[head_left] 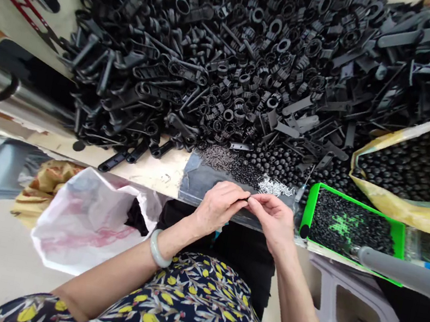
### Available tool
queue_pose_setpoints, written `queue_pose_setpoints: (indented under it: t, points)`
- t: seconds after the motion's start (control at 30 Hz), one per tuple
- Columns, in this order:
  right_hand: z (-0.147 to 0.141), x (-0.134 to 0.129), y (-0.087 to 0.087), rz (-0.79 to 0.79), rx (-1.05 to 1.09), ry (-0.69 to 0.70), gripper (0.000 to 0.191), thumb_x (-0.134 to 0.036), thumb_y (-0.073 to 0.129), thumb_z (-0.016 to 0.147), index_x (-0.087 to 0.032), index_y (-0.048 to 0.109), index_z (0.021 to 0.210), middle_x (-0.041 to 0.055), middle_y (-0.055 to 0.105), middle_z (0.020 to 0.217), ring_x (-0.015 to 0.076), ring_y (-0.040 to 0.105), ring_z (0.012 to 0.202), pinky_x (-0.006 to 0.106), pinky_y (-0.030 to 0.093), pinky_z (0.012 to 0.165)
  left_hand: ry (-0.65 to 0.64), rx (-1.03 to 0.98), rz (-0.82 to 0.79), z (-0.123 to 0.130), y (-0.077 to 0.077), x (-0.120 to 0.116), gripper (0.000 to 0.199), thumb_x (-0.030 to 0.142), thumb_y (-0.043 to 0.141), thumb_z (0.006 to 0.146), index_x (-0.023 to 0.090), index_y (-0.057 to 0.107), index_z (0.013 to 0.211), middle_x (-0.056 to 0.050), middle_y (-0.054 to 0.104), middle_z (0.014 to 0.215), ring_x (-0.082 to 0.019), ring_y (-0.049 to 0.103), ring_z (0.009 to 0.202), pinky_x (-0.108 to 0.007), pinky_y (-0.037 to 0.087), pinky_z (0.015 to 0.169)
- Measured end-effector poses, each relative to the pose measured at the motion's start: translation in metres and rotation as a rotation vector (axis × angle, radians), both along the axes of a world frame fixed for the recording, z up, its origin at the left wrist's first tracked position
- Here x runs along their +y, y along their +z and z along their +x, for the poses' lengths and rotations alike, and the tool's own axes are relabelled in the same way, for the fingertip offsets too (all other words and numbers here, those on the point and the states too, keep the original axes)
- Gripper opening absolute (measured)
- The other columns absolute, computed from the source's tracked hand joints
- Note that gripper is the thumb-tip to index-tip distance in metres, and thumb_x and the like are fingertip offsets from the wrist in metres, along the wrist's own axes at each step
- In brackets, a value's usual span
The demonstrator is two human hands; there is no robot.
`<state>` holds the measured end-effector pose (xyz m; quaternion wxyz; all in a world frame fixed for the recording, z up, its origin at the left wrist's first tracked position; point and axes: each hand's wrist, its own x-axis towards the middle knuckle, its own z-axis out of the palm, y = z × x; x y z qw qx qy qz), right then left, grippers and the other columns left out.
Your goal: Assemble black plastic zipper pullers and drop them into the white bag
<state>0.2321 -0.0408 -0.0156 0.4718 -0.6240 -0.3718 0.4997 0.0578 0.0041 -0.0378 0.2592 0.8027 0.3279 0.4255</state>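
Note:
My left hand and my right hand meet above the front edge of the bench, fingertips pinched together. Between them sits a small black part, mostly covered by the fingers and too small to name. Just beyond the hands, on a dark grey mat, lie a heap of small silver pins, a pile of tiny brownish pieces and round black beads. A thin screwdriver-like tool lies right of the pins.
A large heap of black plastic parts covers the bench. At right are a green tray of small black pieces and a yellow bag of black balls. A white bag hangs at left; a plastic stool stands lower right.

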Motion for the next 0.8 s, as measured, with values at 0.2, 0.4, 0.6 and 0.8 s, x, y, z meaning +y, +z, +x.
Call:
queue_pose_setpoints:
  t: [0.2,0.4,0.6,0.8]
  points:
    - [-0.001,-0.009,-0.003,0.112,-0.162,-0.095,0.024,-0.046,0.079,0.089,-0.022,0.076,0.093,0.0037,0.078,0.086,0.0199,0.075,0.078,0.036,0.063,0.08,0.013,-0.012,-0.038,0.002,0.001,0.0,0.011,0.025,0.063,0.103,0.018,0.071,0.107,-0.008,0.079,0.099,-0.02,0.072,0.093,-0.038,0.057,0.086]
    - [-0.005,-0.005,0.006,0.39,-0.494,-0.104,0.016,-0.036,0.072,0.095,-0.023,0.075,0.086,0.0038,0.071,0.089,0.0197,0.067,0.085,0.035,0.057,0.077,0.01,-0.009,-0.065,0.002,0.004,0.0,0.011,0.025,0.065,0.101,0.017,0.071,0.106,-0.008,0.078,0.099,-0.021,0.071,0.093,-0.038,0.057,0.086]
    - [-0.011,0.001,-0.004,0.445,-0.575,-0.05,0.013,-0.033,0.071,0.096,-0.024,0.076,0.088,0.0036,0.071,0.086,0.0198,0.068,0.081,0.036,0.059,0.075,0.023,-0.01,-0.087,0.003,0.005,-0.001,0.011,0.024,0.063,0.102,0.018,0.072,0.102,-0.007,0.078,0.096,-0.02,0.07,0.091,-0.037,0.055,0.086]
    - [-0.01,-0.021,0.005,0.447,-0.672,0.064,0.019,-0.027,0.065,0.099,-0.031,0.08,0.109,0.0056,0.078,0.107,0.025,0.075,0.095,0.044,0.063,0.09,0.018,-0.025,-0.073,0.002,0.002,-0.001,0.012,0.023,0.062,0.103,0.018,0.072,0.104,-0.008,0.079,0.098,-0.021,0.071,0.093,-0.038,0.056,0.088]
